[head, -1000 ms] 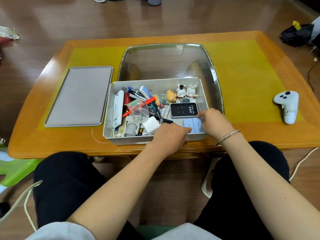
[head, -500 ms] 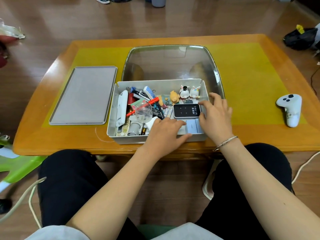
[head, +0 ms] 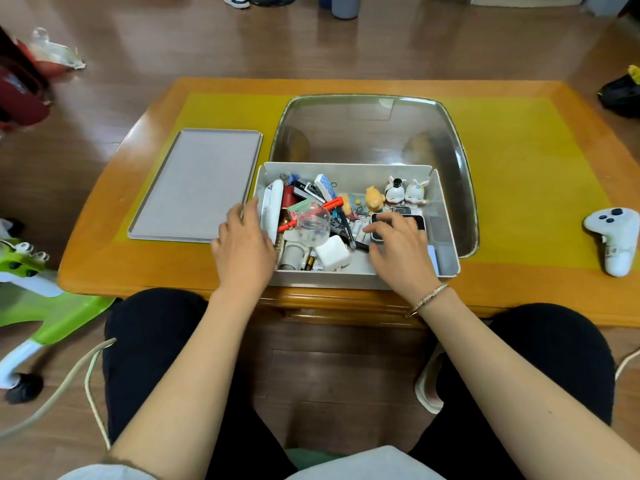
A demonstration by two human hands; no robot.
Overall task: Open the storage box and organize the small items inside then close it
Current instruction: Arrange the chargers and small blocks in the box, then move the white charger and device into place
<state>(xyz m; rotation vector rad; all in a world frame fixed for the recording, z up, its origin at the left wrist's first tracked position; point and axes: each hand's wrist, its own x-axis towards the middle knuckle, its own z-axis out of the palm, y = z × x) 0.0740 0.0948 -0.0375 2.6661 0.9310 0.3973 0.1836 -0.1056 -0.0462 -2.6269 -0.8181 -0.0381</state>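
Note:
An open grey storage box (head: 346,168) stands at the table's near edge, crowded with small items. Among them are a clear cup (head: 311,225), a white charger (head: 332,254), pens, batteries and three small figurines (head: 394,192) along the back wall. My left hand (head: 242,247) lies against the outside of the box's left wall, fingers fairly straight. My right hand (head: 401,251) is inside the box on the right, fingertips and thumb curled around a black flat device (head: 419,221). A pale blue card (head: 433,258) shows beside my right wrist. The grey lid (head: 197,185) lies flat on the table, left of the box.
A shiny metal tray (head: 367,129) sits right behind the box and partly under it. A white game controller (head: 614,237) lies at the table's right. A green plastic toy (head: 34,289) stands on the floor at the left. My knees are under the table's near edge.
My left hand left the box's front middle and went to the left wall. My right hand moved from the pale blue card at the front right onto the black device.

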